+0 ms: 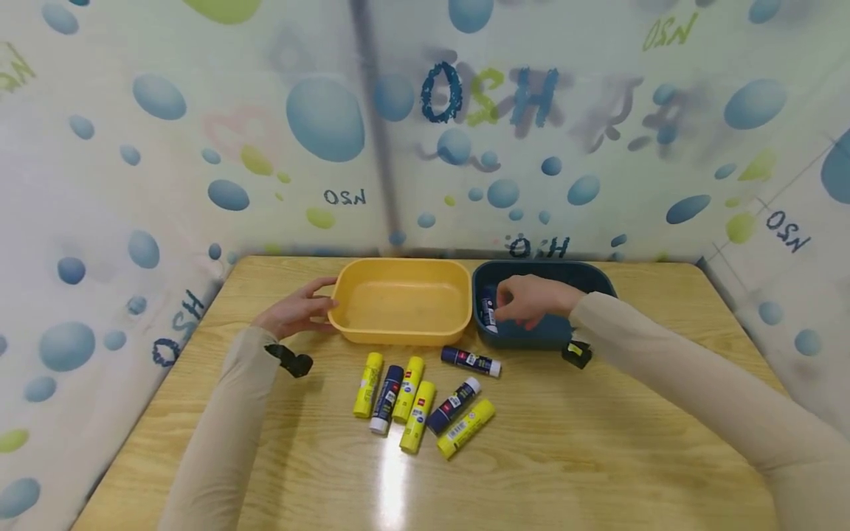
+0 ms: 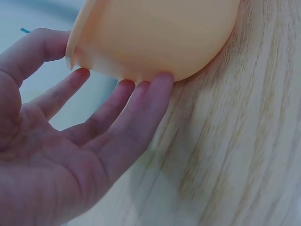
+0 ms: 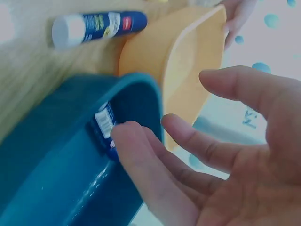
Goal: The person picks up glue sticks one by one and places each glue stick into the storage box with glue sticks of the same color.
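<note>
My left hand (image 1: 297, 310) rests against the left end of the yellow bin (image 1: 401, 304), its fingertips on the outer wall and rim, as the left wrist view shows close up. Inside the dark blue bin (image 1: 531, 342) a navy glue stick (image 1: 488, 316) lies along the left end wall. Over that bin is my right hand (image 1: 536, 296), reaching down beside the glue stick. The right wrist view shows its fingers (image 3: 129, 141) loosely bent and the thumb spread apart, nothing gripped between them; one fingertip overlaps the stick there.
Several glue sticks lie on the wooden table (image 1: 598, 442) in front of the bins, among them a navy one (image 1: 471, 361) nearest the bins and a yellow one (image 1: 465, 429) at the front right. Behind the bins stands a patterned curtain (image 1: 398, 169).
</note>
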Tool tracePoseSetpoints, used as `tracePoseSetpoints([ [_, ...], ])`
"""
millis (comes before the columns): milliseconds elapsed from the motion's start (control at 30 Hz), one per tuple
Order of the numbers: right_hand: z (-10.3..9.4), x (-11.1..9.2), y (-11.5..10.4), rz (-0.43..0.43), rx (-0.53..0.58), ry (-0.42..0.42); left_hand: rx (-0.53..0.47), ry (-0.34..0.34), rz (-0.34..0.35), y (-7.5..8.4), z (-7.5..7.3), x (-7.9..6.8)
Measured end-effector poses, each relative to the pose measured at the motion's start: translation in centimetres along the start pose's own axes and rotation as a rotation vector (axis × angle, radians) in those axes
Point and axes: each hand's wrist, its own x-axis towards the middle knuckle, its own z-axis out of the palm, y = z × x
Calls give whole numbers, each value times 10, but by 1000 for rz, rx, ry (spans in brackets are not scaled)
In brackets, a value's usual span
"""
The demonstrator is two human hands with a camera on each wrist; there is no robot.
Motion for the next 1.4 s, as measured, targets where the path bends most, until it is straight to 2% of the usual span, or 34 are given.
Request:
tracePoseSetpoints([
  [133, 8, -9, -10, -76, -27, 20, 11, 5, -1, 0, -1, -3],
  [367, 24, -20, -25, -160, -24, 21, 12, -1, 10, 0, -3, -5],
  [567, 44, -25, -27, -221, -51, 36, 21, -16, 15, 0, -1, -1],
  [767, 66, -19, -24, -189, -82, 28, 14, -23, 10, 0, 0, 5],
  [1067, 95, -1, -20, -172, -175, 126, -19, -12, -7, -5, -3, 8],
  [1233, 102, 7, -19, -125, -180, 157, -27, -5, -5, -6, -5, 6],
  [1400, 107, 14, -20, -105, -242, 179, -29, -1, -10, -6, -3, 4],
])
